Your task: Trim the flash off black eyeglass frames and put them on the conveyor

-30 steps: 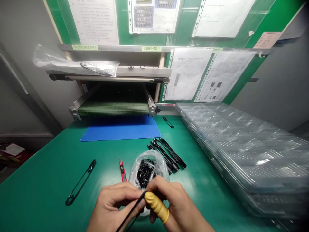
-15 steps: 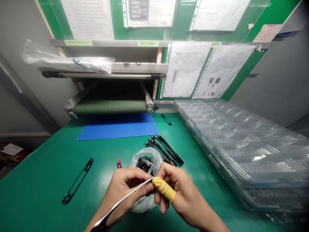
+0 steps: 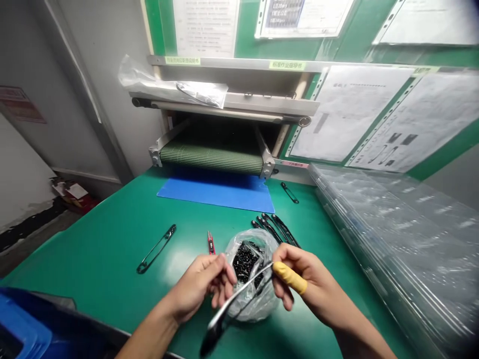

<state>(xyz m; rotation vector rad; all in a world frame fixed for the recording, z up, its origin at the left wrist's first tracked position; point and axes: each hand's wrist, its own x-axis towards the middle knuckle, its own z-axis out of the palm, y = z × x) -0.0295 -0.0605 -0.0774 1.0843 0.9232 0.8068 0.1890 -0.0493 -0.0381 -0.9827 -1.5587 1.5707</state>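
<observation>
My left hand (image 3: 204, 284) and my right hand (image 3: 303, 284) together hold a long black strip part (image 3: 234, 306) just above the green table. The right hand pinches its far tip; a yellow finger cot (image 3: 290, 276) covers the forefinger. The left hand's fingers close around the strip's middle, and its near end hangs toward me, blurred. Right behind the hands lies a clear plastic bag (image 3: 249, 271) full of small black pieces. A bundle of similar black strips (image 3: 277, 228) lies beyond the bag.
One black strip (image 3: 156, 248) lies to the left, another (image 3: 290, 192) near the conveyor belt (image 3: 211, 157). Small red snips (image 3: 210, 242) lie by the bag. A blue mat (image 3: 217, 188) fronts the conveyor. Stacked clear trays (image 3: 392, 234) fill the right. A blue bin (image 3: 18, 329) is at lower left.
The view has swung left and the hands have shifted right. The strip's near end has swung out lower, and the left fingers have slid along it.
</observation>
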